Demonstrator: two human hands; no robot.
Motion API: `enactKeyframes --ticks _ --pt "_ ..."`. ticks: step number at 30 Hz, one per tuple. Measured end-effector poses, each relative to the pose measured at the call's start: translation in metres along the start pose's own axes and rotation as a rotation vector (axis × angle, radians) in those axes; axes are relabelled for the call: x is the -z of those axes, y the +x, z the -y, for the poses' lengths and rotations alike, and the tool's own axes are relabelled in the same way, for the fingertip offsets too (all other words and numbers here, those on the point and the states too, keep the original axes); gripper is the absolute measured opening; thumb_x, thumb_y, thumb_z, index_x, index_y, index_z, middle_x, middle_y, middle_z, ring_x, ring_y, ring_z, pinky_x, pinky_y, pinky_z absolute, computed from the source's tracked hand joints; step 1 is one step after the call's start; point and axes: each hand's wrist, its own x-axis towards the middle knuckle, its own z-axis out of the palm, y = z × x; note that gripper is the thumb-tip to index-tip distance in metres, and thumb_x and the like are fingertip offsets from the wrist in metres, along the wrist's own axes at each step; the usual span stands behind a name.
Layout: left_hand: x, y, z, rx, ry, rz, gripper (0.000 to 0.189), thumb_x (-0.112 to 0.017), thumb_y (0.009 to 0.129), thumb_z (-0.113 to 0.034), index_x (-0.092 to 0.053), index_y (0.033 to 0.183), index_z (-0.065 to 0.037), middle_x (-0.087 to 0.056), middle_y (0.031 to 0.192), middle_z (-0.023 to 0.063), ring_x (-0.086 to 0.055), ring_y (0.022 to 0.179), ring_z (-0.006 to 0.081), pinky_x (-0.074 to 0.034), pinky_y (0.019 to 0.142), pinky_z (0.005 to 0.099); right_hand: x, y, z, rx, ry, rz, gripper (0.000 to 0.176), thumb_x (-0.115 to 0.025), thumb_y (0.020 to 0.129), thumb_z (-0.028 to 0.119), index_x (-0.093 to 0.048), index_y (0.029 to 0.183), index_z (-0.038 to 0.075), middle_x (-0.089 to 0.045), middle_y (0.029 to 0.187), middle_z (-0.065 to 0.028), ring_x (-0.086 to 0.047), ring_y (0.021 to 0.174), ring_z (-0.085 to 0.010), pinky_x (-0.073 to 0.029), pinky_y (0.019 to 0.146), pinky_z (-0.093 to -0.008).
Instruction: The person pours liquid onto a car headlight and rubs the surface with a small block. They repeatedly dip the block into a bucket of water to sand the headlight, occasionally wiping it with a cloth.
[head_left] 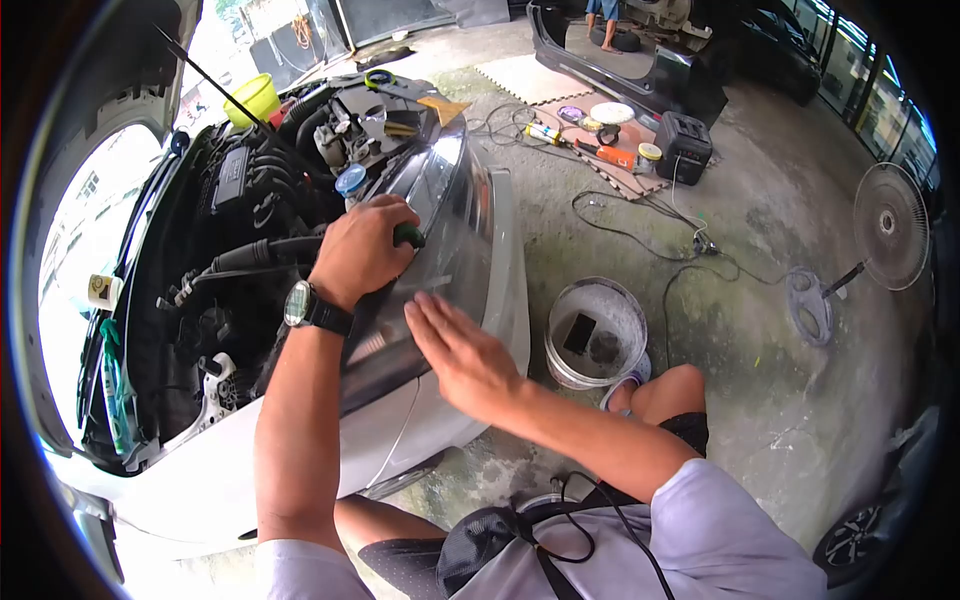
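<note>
My left hand (366,248), with a watch (312,308) on its wrist, is closed around a small dark green object (408,236) at the inner edge of the car's headlight (445,235). Most of that object is hidden under the fingers, so its kind does not show. Lower down, my right hand (470,362) is flat with fingers stretched out over the headlight lens, holding nothing visible. The white front fender (390,430) lies below both hands. Beside my left hand is a blue cap (350,180) in the engine bay.
Right of the bumper stands a white bucket (560,372) with a dark block inside. Cables cross the floor near an orange power tool (610,155) and a black box (684,146). A fan (888,222) stands far right. A yellow bucket (254,98) sits beyond the engine; another person's legs (604,25) show behind.
</note>
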Motion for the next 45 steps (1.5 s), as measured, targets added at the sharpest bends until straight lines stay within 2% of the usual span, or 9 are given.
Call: enactKeyframes --ticks 5,11,17,23,26,29,38,41,45 --pt "0.000 0.002 0.002 -0.001 -0.029 -0.018 0.033 -0.070 0.079 -0.015 -0.079 0.109 -0.007 -0.076 0.119 0.0108 -0.073 0.106 0.0396 -0.060 0.092 0.0483 -0.004 0.060 -0.068 -0.122 0.079 -0.006 0.064 -0.056 0.087 -0.008 -0.050 0.151 -0.011 -0.053 0.157 -0.0328 -0.053 0.145 -0.0496 -0.044 0.124 -0.0478" --pt "0.002 0.003 -0.001 0.014 -0.021 -0.088 0.032 -0.069 0.080 -0.014 -0.079 0.109 -0.007 -0.076 0.117 0.0118 -0.073 0.104 0.0403 -0.060 0.091 0.0481 -0.001 -0.002 -0.001 -0.003 0.036 0.002 0.074 -0.059 0.085 -0.012 -0.045 0.157 -0.008 -0.048 0.161 -0.0322 -0.049 0.151 -0.0430 -0.047 0.124 -0.0466" --pt "0.005 0.003 -0.006 0.066 -0.032 -0.039 0.033 -0.068 0.080 -0.013 -0.077 0.111 -0.005 -0.076 0.119 0.0151 -0.072 0.111 0.0404 -0.058 0.097 0.0462 -0.009 0.061 -0.085 -0.150 0.058 -0.001 0.073 -0.056 0.085 -0.015 -0.046 0.157 -0.008 -0.046 0.163 -0.0307 -0.051 0.147 -0.0461 -0.048 0.122 -0.0447" --pt "0.002 0.005 0.000 0.011 -0.121 -0.131 0.031 -0.067 0.082 -0.009 -0.077 0.111 -0.004 -0.076 0.114 0.0172 -0.072 0.109 0.0412 -0.058 0.097 0.0465 0.002 0.001 0.005 -0.020 0.093 -0.022 0.068 -0.059 0.087 -0.008 -0.048 0.154 -0.010 -0.051 0.158 -0.0348 -0.052 0.148 -0.0466 -0.048 0.121 -0.0490" --pt "-0.003 0.004 0.006 -0.016 -0.117 -0.089 0.030 -0.067 0.083 -0.007 -0.077 0.111 -0.003 -0.076 0.114 0.0176 -0.072 0.109 0.0411 -0.057 0.097 0.0464 -0.001 -0.001 -0.025 0.078 0.102 -0.052 0.070 -0.059 0.086 -0.009 -0.047 0.156 -0.010 -0.052 0.159 -0.0316 -0.052 0.148 -0.0457 -0.047 0.122 -0.0492" --pt "-0.004 0.005 0.007 0.005 -0.086 -0.077 0.031 -0.067 0.084 -0.011 -0.080 0.112 -0.008 -0.077 0.120 0.0143 -0.072 0.109 0.0420 -0.059 0.095 0.0478 -0.007 0.043 -0.083 -0.136 0.129 -0.072 0.068 -0.055 0.087 -0.010 -0.047 0.154 -0.011 -0.054 0.156 -0.0332 -0.054 0.145 -0.0473 -0.047 0.122 -0.0477" --pt "-0.002 0.004 0.005 0.007 -0.034 -0.040 0.030 -0.067 0.084 -0.015 -0.081 0.111 -0.009 -0.077 0.120 0.0128 -0.073 0.109 0.0395 -0.059 0.096 0.0479 -0.002 0.001 -0.020 0.071 0.111 -0.094 0.070 -0.058 0.086 -0.010 -0.047 0.156 -0.010 -0.055 0.156 -0.0315 -0.055 0.145 -0.0466 -0.050 0.118 -0.0520" --pt "0.000 0.004 0.000 0.024 -0.051 -0.039 0.031 -0.067 0.084 -0.015 -0.081 0.112 -0.009 -0.077 0.120 0.0126 -0.073 0.108 0.0398 -0.059 0.095 0.0478 -0.010 0.040 -0.079 -0.222 0.172 -0.097 0.065 -0.056 0.087 -0.010 -0.052 0.152 -0.010 -0.054 0.157 -0.0311 -0.054 0.145 -0.0470 -0.050 0.119 -0.0494" --pt "-0.001 0.007 0.004 0.006 -0.048 -0.053 0.033 -0.067 0.084 -0.015 -0.080 0.113 -0.010 -0.077 0.119 0.0122 -0.073 0.108 0.0396 -0.059 0.095 0.0474 -0.013 0.031 -0.045 -0.149 0.104 -0.103 0.064 -0.057 0.086 -0.010 -0.052 0.150 -0.011 -0.052 0.157 -0.0346 -0.052 0.146 -0.0494 -0.049 0.121 -0.0489"
